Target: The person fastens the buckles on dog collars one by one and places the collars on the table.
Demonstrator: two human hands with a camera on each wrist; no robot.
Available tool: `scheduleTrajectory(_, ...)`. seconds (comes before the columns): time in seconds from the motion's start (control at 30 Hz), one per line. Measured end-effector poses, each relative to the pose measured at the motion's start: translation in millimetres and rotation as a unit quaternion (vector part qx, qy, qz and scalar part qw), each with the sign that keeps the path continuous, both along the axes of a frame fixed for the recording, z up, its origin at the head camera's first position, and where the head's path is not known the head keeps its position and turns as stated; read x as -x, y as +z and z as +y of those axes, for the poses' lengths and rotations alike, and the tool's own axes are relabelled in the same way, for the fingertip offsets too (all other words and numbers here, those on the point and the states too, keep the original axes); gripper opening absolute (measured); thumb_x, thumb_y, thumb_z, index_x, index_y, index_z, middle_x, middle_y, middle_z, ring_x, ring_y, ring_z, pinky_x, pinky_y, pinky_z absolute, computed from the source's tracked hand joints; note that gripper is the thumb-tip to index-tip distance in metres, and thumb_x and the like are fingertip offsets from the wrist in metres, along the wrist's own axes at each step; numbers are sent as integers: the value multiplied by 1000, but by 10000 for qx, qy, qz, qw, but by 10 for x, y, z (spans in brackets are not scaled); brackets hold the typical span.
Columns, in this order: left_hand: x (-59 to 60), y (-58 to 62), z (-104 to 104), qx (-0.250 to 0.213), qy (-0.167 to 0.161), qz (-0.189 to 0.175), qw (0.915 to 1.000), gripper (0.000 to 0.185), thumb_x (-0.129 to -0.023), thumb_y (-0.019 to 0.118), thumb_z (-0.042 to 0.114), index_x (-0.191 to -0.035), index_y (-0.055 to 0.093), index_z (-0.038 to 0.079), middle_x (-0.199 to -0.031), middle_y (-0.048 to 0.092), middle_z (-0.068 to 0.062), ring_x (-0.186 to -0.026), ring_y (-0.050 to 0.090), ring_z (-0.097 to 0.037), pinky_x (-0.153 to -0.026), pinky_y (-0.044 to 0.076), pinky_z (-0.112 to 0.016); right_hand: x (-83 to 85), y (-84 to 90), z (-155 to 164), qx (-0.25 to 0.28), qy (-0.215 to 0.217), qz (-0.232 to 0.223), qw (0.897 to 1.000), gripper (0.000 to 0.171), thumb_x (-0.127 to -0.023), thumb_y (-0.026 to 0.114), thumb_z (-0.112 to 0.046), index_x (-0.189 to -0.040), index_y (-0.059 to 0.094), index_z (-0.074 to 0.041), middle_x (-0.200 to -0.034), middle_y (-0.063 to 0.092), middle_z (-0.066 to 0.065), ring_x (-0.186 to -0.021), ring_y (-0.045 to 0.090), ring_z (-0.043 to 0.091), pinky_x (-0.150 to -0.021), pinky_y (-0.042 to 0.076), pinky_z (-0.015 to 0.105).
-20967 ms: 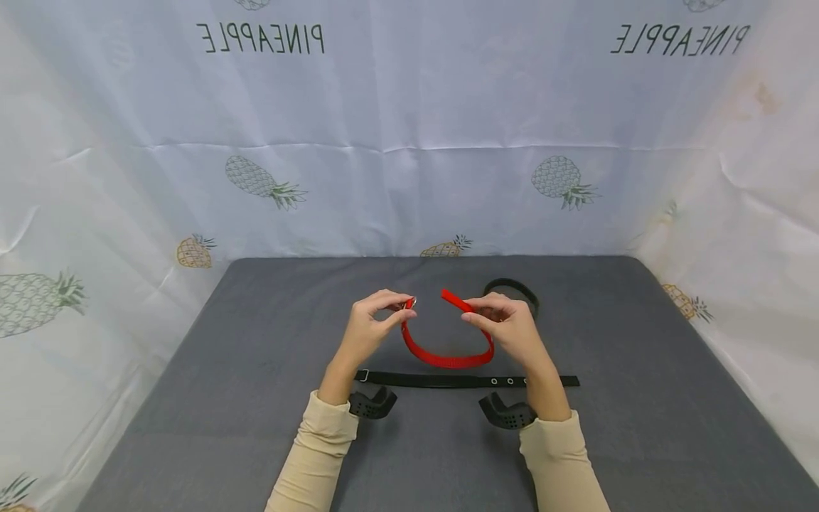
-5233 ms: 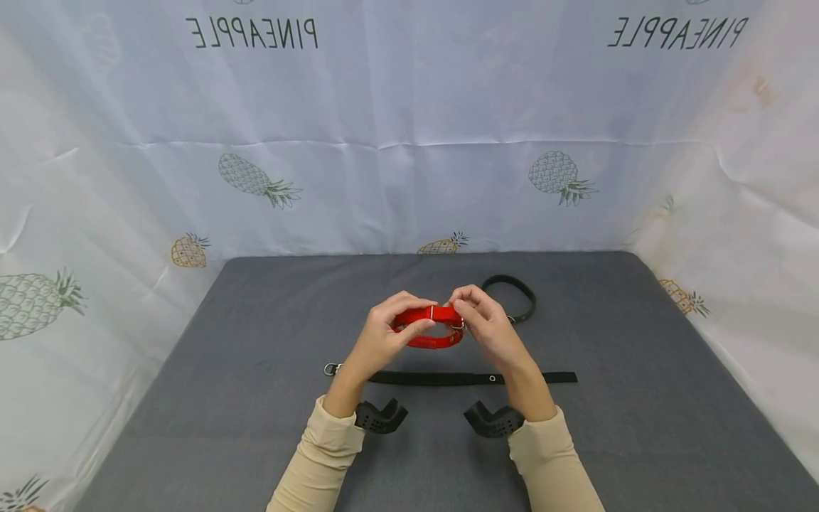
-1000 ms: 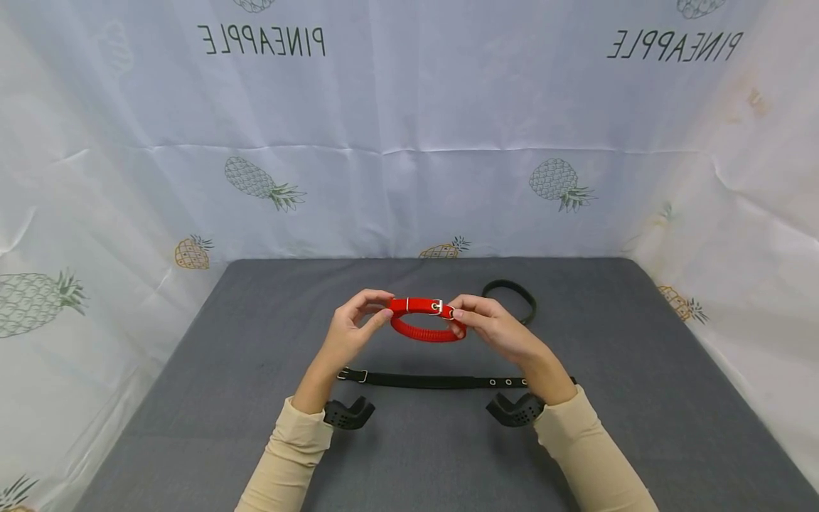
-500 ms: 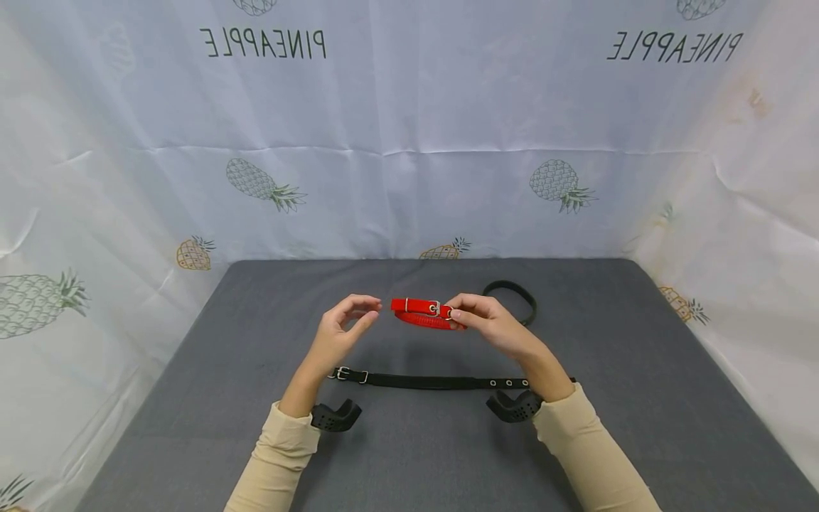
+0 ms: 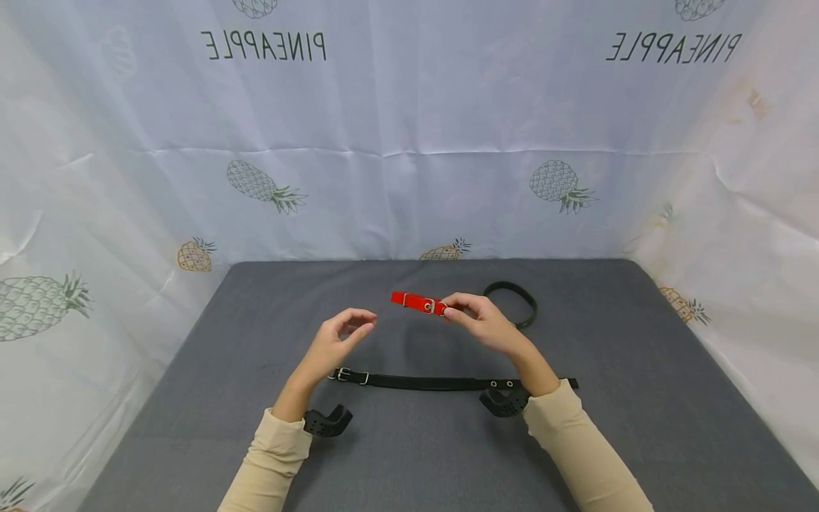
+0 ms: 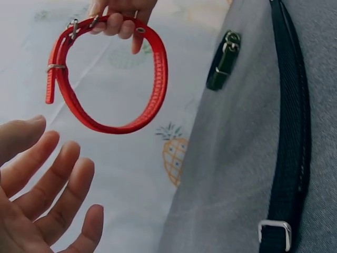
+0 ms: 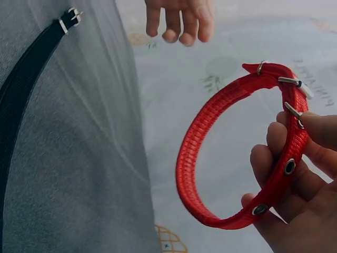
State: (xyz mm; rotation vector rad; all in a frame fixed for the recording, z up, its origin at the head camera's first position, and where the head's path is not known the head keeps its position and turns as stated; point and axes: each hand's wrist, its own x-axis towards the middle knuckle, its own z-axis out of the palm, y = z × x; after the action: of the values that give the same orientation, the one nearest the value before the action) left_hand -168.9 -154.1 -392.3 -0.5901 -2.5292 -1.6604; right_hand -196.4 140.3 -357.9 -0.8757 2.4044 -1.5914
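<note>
My right hand (image 5: pixel 476 319) pinches a red collar (image 5: pixel 419 302) near its silver buckle and holds it above the grey table (image 5: pixel 640 398). The collar is buckled into a closed loop, seen whole in the wrist views (image 6: pixel 110 79) (image 7: pixel 237 147). My left hand (image 5: pixel 335 340) hovers apart from it to the left, fingers relaxed and holding nothing (image 6: pixel 42 200). A straight black collar (image 5: pixel 441 382) lies flat on the table below both hands, buckle at its left end (image 6: pixel 289 132) (image 7: pixel 31 68).
A second black collar (image 5: pixel 515 299), closed into a loop, lies at the back right of the table behind my right hand. White cloth printed with pineapples (image 5: pixel 409 142) walls in the table at the back and both sides.
My left hand let go of the red collar and drew back left and down. The right hand keeps its hold and has tipped the loop nearly edge-on to the head view.
</note>
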Motion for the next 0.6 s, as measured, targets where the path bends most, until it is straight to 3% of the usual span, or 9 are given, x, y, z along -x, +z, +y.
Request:
scheduleTrajectory(0.27,-15,-68,-54,193,-3,-237,9995,23,-97,58,18,-116,64,7,-118,66,-21,-103,64,-13,-89,51,-26,95,-144,-59,-268,-427,553,9972,17,-96,57,-9,-107,66,1,-97,64,20,-82,50,12,-71,44,27)
scheduleTrajectory(0.6,-41,-148,-104,242,-51,-337,9991,27,-98,57,19,-118,62,1,-118,64,-24,-105,64,-22,-86,50,-21,226,-397,-150,-390,-914,1603,9821,16,-91,64,-7,-104,70,0,-95,69,14,-82,56,17,-71,47,25)
